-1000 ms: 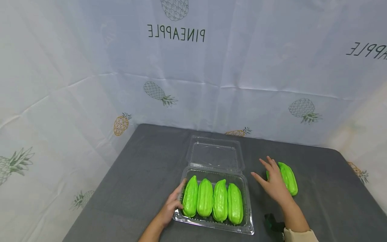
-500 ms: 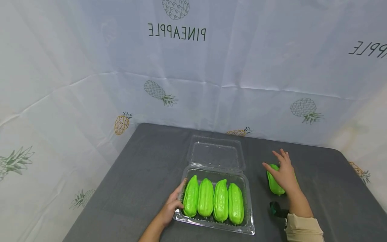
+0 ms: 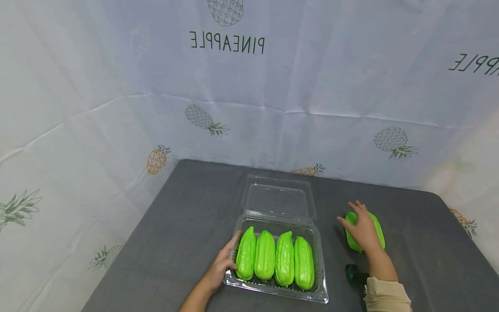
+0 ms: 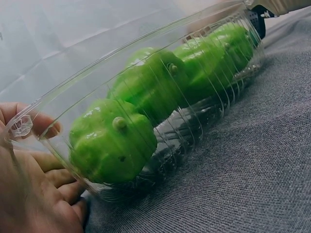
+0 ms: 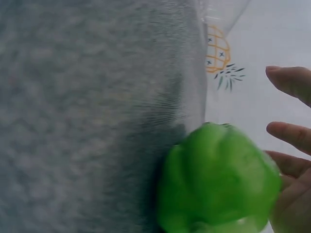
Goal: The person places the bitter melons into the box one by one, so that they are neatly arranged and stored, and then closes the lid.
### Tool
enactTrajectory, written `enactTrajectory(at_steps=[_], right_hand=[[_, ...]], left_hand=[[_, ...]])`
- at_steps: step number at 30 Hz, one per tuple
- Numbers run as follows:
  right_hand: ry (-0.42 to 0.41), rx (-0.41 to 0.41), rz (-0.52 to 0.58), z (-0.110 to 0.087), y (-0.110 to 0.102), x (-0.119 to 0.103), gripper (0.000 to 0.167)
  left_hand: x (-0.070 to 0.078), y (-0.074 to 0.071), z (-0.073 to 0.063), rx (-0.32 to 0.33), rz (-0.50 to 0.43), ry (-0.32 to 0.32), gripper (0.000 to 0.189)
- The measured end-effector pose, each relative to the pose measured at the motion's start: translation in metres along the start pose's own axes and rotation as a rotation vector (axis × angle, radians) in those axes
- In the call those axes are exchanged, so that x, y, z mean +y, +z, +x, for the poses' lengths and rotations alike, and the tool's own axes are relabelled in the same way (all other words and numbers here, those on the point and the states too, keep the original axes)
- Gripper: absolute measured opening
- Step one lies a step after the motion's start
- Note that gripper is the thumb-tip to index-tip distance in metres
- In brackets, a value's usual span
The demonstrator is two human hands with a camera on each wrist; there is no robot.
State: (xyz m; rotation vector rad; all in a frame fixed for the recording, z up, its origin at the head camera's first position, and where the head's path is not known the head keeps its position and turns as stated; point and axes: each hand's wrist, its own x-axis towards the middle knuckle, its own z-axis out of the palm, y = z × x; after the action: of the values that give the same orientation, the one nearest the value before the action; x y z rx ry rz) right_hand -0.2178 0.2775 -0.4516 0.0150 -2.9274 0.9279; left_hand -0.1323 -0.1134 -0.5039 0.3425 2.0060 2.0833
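Note:
My left hand [image 3: 220, 266] grips the left wall of a clear plastic clamshell box [image 3: 320, 284], thumb over the rim and fingers along the outside in the left wrist view. Several bright green ribbed gourds [image 3: 264, 255] lie side by side in its base. To the right of the box, my right hand [image 3: 364, 229] hovers over two more gourds, fingers spread. One gourd [image 3: 352, 242] shows at its left, and the other [image 3: 378, 229] is partly covered by it. The right wrist view shows a gourd [image 5: 218, 179] beside the parted fingers.
The box's transparent lid [image 3: 278, 199] lies folded back toward the rear. A grey cloth covers the table [image 3: 187, 225]. White pineapple-print curtains [image 3: 249, 86] hang behind and at the sides. A dark wrist device [image 3: 354, 275] sticks out by the right sleeve.
My right hand first moved right across the two gourds, then came slightly back and nearer over them. The left hand and the box have stayed in place.

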Motion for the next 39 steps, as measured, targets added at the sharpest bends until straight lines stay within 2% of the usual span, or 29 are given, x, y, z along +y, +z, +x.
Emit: enactTrajectory(at_steps=[6, 12, 21, 25, 32, 34, 39], right_hand=[[0.003, -0.044, -0.03, 0.001, 0.005, 0.003, 0.066], [-0.002, -0.021, -0.037, 0.001, 0.005, 0.005, 0.063], [0.031, -0.019, 0.007, -0.001, 0.011, 0.005, 0.066], [0.008, -0.029, 0.002, -0.001, 0.014, 0.005, 0.063], [-0.069, -0.125, -0.054, -0.004, 0.028, 0.0, 0.067], [-0.098, -0.119, -0.05, -0.006, 0.032, -0.002, 0.065], [-0.085, -0.1, -0.027, -0.009, 0.036, -0.004, 0.064]], left_hand=[[0.001, 0.0, 0.0, 0.001, 0.002, 0.003, 0.086], [0.001, 0.001, 0.0, 0.0, 0.0, 0.008, 0.086], [-0.001, 0.0, 0.0, 0.004, -0.009, 0.078, 0.084], [-0.001, 0.0, -0.001, 0.006, -0.015, 0.081, 0.084], [-0.002, 0.0, -0.002, 0.022, -0.004, 0.085, 0.083], [-0.002, 0.0, -0.002, 0.014, -0.007, 0.091, 0.083], [-0.002, -0.001, -0.002, -0.005, -0.006, 0.109, 0.083]])
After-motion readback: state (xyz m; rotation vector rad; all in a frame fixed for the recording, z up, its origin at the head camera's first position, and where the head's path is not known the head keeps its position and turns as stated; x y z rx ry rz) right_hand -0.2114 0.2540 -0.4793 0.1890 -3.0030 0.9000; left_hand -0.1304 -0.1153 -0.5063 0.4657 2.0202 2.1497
